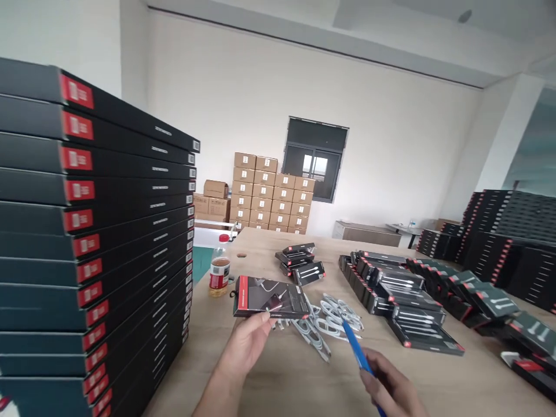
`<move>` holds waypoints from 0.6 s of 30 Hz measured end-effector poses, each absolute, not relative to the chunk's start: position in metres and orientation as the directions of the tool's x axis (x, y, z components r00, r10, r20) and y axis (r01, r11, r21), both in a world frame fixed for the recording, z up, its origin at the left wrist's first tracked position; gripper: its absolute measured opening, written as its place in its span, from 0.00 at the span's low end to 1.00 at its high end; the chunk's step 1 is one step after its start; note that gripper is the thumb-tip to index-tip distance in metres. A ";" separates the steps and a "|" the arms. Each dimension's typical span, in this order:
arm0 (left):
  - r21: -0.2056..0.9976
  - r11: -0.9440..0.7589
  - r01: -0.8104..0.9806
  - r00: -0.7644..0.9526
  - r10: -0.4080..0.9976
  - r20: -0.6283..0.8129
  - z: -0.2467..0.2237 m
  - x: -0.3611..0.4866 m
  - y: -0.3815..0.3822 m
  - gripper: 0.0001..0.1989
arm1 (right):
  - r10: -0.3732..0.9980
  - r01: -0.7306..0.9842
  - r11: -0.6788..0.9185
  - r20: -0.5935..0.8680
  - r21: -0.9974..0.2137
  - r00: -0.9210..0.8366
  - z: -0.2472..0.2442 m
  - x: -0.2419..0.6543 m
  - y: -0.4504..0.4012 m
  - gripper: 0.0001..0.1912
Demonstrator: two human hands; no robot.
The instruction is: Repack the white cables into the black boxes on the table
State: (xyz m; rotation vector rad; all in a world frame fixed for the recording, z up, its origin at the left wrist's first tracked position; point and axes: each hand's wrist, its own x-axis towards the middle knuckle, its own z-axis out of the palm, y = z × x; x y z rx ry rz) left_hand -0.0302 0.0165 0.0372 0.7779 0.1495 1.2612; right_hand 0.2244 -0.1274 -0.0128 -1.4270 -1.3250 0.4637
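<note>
My left hand grips a flat black and red cable box by its near edge, thumb on top. The box is tilted so its printed face shows a cable and a phone. In my right hand, closed fingers hold a slim blue pen-like tool, its narrow end pointing up and to the left. Just past that end, coiled white cables lie on the wooden table, some partly hidden by the box. Behind them rests a small pile of black cable boxes.
A tall stack of black boxes rises close on the left. Beside it stands a bottle with a red cap. Rows of black cable boxes cover the right side. Brown cartons are piled by the far wall.
</note>
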 end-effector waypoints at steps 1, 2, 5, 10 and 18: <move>0.626 0.089 -0.775 0.353 0.882 0.312 0.037 -0.028 0.014 0.32 | 0.860 0.483 0.231 0.409 -0.845 0.306 -0.007 0.219 -0.126 0.24; 0.654 0.087 -0.751 0.373 0.874 0.312 0.037 -0.026 0.012 0.33 | 0.842 0.519 0.252 0.449 -0.817 0.298 -0.001 0.211 -0.123 0.22; 0.724 0.073 -0.686 0.414 0.857 0.306 0.037 -0.022 0.007 0.34 | 0.805 0.627 0.300 0.544 -0.719 0.238 0.006 0.187 -0.109 0.19; 0.787 0.010 -0.616 0.422 0.848 0.319 0.032 -0.021 0.007 0.36 | 0.801 0.685 0.338 0.579 -0.646 0.151 -0.013 0.157 -0.093 0.20; 0.876 -0.122 -0.466 0.421 0.841 0.341 0.022 -0.016 0.009 0.35 | 0.736 0.636 0.319 0.607 -0.702 0.300 -0.028 0.146 -0.081 0.19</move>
